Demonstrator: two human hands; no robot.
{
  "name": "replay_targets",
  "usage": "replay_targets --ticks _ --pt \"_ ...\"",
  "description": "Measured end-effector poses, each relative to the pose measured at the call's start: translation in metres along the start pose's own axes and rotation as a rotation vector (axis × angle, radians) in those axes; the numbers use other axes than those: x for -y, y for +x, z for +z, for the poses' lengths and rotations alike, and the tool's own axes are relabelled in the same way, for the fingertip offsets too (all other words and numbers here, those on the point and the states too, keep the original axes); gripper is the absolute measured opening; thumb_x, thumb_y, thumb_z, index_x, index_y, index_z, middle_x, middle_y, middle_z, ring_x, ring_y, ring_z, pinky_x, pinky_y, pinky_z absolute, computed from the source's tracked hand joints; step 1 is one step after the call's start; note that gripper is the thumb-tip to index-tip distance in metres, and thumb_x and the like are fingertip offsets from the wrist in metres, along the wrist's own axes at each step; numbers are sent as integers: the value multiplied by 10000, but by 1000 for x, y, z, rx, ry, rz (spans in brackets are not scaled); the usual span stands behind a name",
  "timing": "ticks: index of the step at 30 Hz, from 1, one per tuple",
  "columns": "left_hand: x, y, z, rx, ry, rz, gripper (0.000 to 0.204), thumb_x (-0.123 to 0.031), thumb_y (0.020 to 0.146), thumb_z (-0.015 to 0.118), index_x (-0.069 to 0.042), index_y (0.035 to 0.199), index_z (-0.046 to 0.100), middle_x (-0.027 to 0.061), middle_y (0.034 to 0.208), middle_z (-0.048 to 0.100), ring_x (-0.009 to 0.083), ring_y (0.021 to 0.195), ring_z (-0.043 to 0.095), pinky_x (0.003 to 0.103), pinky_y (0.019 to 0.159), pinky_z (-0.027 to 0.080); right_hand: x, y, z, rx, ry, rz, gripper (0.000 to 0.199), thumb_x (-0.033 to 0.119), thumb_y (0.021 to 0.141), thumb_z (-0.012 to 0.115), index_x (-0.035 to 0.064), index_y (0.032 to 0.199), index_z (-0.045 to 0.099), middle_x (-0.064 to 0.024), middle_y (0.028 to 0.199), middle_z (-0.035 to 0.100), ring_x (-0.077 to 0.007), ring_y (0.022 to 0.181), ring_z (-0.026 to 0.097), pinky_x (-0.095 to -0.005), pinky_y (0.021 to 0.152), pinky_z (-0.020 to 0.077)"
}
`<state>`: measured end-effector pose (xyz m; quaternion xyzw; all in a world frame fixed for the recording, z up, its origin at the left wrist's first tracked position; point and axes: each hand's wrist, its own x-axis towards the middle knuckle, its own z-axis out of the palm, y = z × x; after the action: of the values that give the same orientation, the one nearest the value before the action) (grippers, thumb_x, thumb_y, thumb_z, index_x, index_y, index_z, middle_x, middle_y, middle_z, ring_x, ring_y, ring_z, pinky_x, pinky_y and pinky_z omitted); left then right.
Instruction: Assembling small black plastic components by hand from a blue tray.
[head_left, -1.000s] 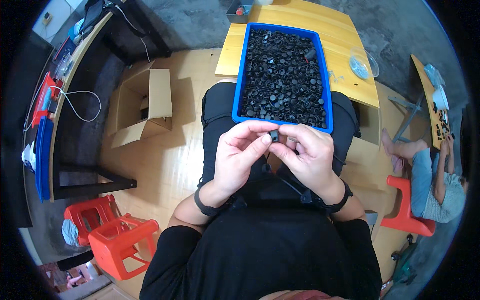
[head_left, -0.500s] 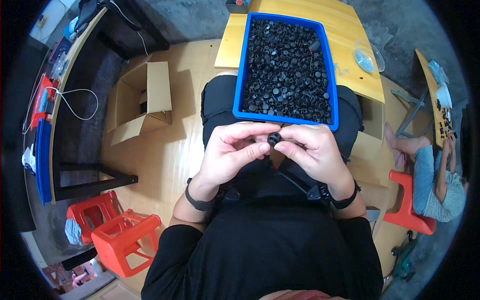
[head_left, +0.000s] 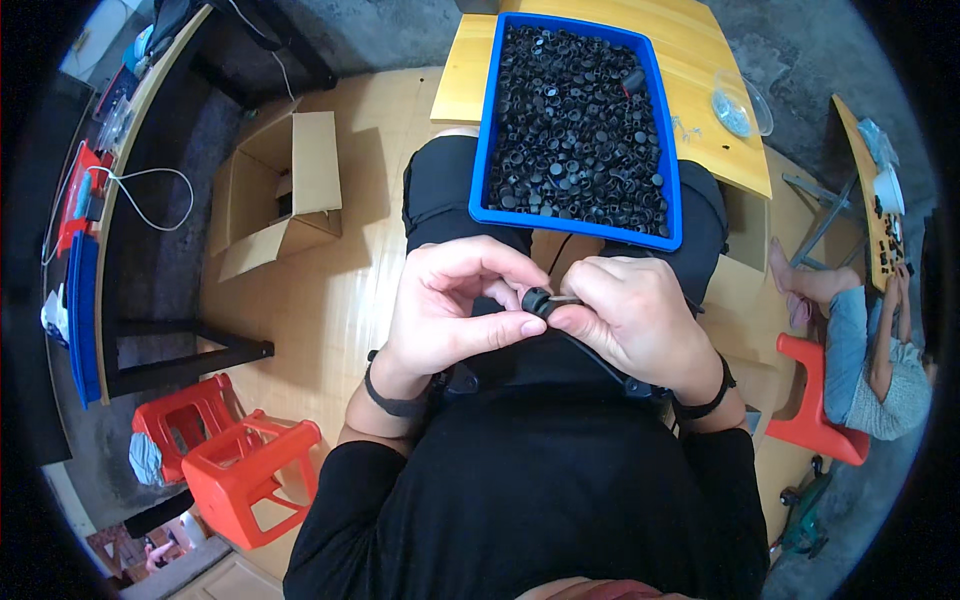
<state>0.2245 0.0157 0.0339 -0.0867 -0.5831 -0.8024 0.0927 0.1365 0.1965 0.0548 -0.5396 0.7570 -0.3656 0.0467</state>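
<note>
Between the thumb and fingers of my left hand (head_left: 465,300) is a small round black plastic part (head_left: 538,301), held over my lap and turned on its side. My right hand (head_left: 632,312) is closed beside it, thumb and forefinger pinching a thin pale piece (head_left: 566,299) that meets the part's right side; its kind is too small to tell. Just beyond both hands, a blue tray (head_left: 575,230) rests across my thighs and the table edge. Many small black round plastic caps (head_left: 580,130) fill it, with a larger dark piece (head_left: 634,81) on top near the right wall.
The yellow wooden table (head_left: 715,100) bears a clear plastic bowl (head_left: 735,115) of small bluish pieces. An open cardboard box (head_left: 315,165) stands on the floor at left, near red stools (head_left: 245,480). At right, another person (head_left: 885,375) sits by a small table (head_left: 868,180).
Both hands have come slightly nearer to me, and the black part has tilted sideways. My right fingers have curled in, and the thin pale piece now shows between them and the part.
</note>
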Motion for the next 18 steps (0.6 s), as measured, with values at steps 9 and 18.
replay_targets --ticks 9,18 --pt "4 4 -9 179 153 -27 267 -3 650 768 1 906 691 77 827 652 82 659 553 202 596 435 0 2 -8 220 -5 -73 304 326 834 589 67 709 490 -108 579 518 -289 553 566 -384 473 424" --pt "15 10 -1 184 377 175 267 -161 695 764 -32 910 672 59 737 628 111 593 549 228 543 426 -21 -2 6 244 598 22 261 266 896 541 23 806 575 -138 576 502 -295 527 541 -346 491 391"
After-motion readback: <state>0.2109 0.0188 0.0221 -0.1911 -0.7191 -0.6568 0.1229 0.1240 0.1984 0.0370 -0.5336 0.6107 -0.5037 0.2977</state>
